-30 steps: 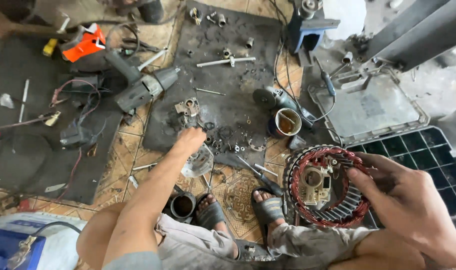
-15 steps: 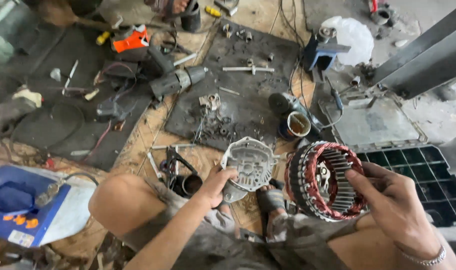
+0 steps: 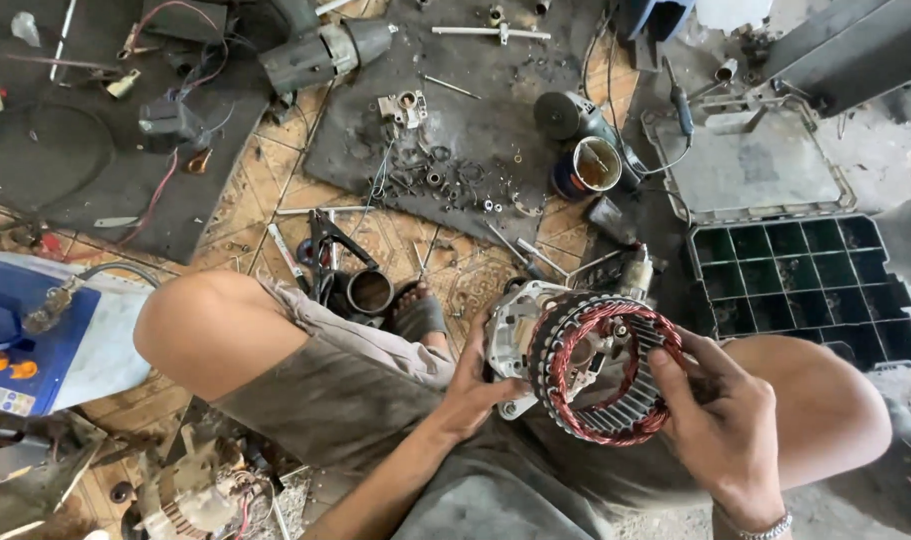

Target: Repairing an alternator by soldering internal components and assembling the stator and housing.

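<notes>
Tiled floor (image 3: 275, 190) — left hand (image 3: 472, 385) gripping housing (image 3: 515, 335), right hand (image 3: 720, 425) gripping stator (image 3: 600, 370) — pressed together.

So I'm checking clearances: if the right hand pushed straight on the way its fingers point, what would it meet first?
The right hand already touches the stator ring; pushed further left, that ring would probably meet the silver housing that the left hand holds.

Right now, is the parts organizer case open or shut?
Open: the case shows its dark grid of compartments, and its lid lies flat behind it.
</notes>
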